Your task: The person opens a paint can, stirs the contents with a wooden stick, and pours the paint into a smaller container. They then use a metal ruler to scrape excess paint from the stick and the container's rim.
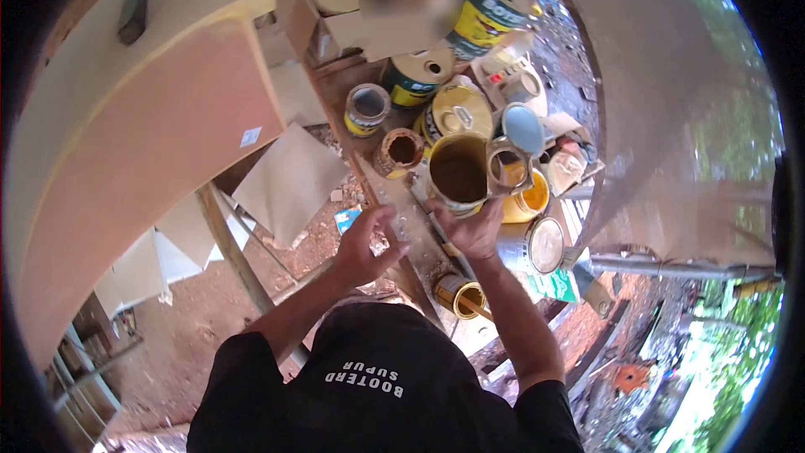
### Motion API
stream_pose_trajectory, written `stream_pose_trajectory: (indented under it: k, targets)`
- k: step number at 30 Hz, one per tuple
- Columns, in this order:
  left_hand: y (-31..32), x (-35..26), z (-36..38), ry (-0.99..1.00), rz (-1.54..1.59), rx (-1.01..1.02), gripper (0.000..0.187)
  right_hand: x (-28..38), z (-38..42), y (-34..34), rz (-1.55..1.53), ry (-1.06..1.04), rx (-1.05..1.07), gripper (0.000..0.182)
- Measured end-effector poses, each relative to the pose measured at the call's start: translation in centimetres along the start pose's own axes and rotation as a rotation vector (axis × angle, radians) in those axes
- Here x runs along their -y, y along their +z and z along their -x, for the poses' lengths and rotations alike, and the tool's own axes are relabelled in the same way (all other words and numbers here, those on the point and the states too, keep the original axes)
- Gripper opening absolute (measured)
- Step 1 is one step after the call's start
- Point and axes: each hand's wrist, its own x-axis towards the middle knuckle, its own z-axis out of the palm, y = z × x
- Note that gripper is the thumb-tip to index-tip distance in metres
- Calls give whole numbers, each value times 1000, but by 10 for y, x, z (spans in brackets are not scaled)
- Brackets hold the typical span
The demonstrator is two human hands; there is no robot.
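Note:
My right hand (pixel 471 231) grips the lower side of a large open can (pixel 457 169) with a dark brown inside, tilted toward me. To its left, my left hand (pixel 369 247) is held up with its fingers apart and nothing in it. Beyond the left hand stand a rusty-rimmed open can (pixel 399 152) and a small grey-rimmed can (pixel 367 109). Just right of the held can is an open metal can (pixel 508 166). An open can with a stick in it (pixel 459 295) stands nearer to me, between my forearms.
A cardboard box (pixel 298 8) and large green-and-yellow cans (pixel 489 13) stand at the back. An orange-yellow open can (pixel 527 195) and a silver can (pixel 547 245) are at the right. A large curved panel (pixel 168 126) fills the left side.

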Motion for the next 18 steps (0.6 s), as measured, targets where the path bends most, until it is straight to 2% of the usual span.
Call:
stream_pose_trajectory:
  k: [1,5,9,12,13,16,17,18]
  targets:
    - [-3,-17,-11,98,5,-3,83,10,4,-7,-78,54,23,114]
    - [-20,-74,-50,374,-83,112,116,36,15,-22,-212,-67,14,122]
    - [-15,-112,-62,393,155,201,128,38,28,-19,-467,-78,82,128]
    - [-18,-135,-64,417,88,203,127,43,27,-22,-503,-113,99,123]
    - [-22,-145,-65,509,-55,156,120,40,30,-18,-512,-137,74,120]
    - [-26,-150,-67,686,-151,59,115,48,21,-20,-444,-219,-9,114]
    - [-31,-157,-67,750,-311,-1,112,57,14,-25,-415,-253,-42,112]
    - [-35,-159,-67,776,-324,-18,112,61,13,-30,-383,-242,-25,110]
